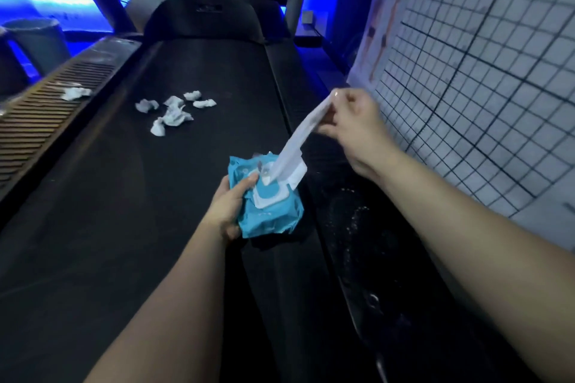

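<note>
Two bare hands work above a black treadmill belt. Left hand grips a blue plastic wet-wipe pack; right hand pinches a white wipe stretched from its opening.

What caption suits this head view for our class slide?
Left hand grips a blue wipes pack while the right hand pinches a white wipe stretched from it, above a treadmill belt.

One head view only. Looks forward and down along treadmill belt toward 12 o'clock. Close under lens: left hand, right hand. At 3 o'clock, wall.
</note>
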`<action>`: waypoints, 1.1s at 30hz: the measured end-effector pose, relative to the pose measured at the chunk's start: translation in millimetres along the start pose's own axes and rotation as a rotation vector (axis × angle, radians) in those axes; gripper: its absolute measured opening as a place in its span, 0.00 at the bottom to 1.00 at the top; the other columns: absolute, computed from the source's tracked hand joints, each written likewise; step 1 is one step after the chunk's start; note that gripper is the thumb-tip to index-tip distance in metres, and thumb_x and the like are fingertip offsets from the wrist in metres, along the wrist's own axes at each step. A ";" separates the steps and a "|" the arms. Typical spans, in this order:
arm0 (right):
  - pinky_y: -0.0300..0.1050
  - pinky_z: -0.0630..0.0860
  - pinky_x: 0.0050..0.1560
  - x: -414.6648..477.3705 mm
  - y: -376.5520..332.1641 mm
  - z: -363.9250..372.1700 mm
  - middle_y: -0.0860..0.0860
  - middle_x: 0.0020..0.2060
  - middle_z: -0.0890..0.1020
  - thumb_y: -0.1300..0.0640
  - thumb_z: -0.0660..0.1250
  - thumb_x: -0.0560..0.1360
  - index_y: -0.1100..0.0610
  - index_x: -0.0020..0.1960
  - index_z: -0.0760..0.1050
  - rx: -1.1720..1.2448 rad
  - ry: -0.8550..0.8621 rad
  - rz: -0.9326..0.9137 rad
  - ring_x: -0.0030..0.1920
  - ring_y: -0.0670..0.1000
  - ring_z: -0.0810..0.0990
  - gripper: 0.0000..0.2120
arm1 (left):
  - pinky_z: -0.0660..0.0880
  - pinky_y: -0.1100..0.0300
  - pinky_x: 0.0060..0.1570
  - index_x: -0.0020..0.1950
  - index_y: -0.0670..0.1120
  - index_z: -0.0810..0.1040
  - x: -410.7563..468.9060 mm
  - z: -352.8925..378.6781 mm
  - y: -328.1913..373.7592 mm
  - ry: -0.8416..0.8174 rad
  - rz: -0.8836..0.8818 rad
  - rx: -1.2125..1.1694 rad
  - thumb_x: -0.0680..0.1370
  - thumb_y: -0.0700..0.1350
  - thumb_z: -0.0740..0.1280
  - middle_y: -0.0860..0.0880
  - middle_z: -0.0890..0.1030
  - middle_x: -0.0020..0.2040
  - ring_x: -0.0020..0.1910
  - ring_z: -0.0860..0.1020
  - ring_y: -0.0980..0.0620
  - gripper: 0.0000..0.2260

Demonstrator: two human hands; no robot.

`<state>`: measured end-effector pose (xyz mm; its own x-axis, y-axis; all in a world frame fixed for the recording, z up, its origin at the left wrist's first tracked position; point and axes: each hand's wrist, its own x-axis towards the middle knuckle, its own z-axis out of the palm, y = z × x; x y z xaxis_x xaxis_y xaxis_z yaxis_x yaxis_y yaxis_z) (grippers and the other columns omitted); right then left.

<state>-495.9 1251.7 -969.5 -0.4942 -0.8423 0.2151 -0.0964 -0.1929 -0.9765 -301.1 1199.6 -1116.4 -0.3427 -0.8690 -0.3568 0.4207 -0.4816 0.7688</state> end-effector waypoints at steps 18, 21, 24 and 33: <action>0.49 0.74 0.34 17.3 -47.7 -82.3 0.59 0.33 0.73 0.51 0.54 0.77 0.57 0.36 0.62 -0.148 0.519 -0.232 0.33 0.54 0.73 0.14 | 0.84 0.46 0.33 0.71 0.39 0.77 -11.0 11.0 -1.5 0.119 0.025 -0.024 0.83 0.41 0.71 0.38 0.86 0.55 0.42 0.88 0.42 0.17; 0.47 0.60 0.32 14.3 -52.9 -91.0 0.55 0.30 0.64 0.55 0.54 0.78 0.54 0.35 0.60 -0.172 0.524 -0.288 0.32 0.55 0.62 0.14 | 0.85 0.46 0.34 0.71 0.39 0.78 -10.2 9.2 -1.3 0.091 0.026 -0.042 0.82 0.41 0.71 0.39 0.87 0.53 0.44 0.88 0.41 0.18; 0.43 0.69 0.29 20.2 -52.5 -100.0 0.46 0.32 0.71 0.54 0.56 0.82 0.56 0.45 0.67 -0.290 0.491 -0.219 0.29 0.45 0.71 0.09 | 0.85 0.46 0.34 0.69 0.41 0.79 -9.1 8.1 -2.0 0.077 0.023 -0.054 0.82 0.41 0.71 0.41 0.88 0.49 0.43 0.88 0.42 0.15; 0.57 0.84 0.48 28.6 -17.2 -96.2 0.50 0.46 0.81 0.57 0.62 0.81 0.46 0.47 0.67 -0.243 0.510 -0.059 0.46 0.51 0.84 0.08 | 0.85 0.44 0.39 0.72 0.42 0.78 -3.1 2.7 -1.2 0.042 -0.002 -0.044 0.82 0.42 0.72 0.37 0.85 0.61 0.49 0.88 0.39 0.18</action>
<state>-591.5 1279.3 -948.0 -0.8310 -0.4720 0.2943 -0.3028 -0.0600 -0.9512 -302.8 1203.2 -1114.8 -0.3079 -0.8719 -0.3808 0.4571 -0.4866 0.7445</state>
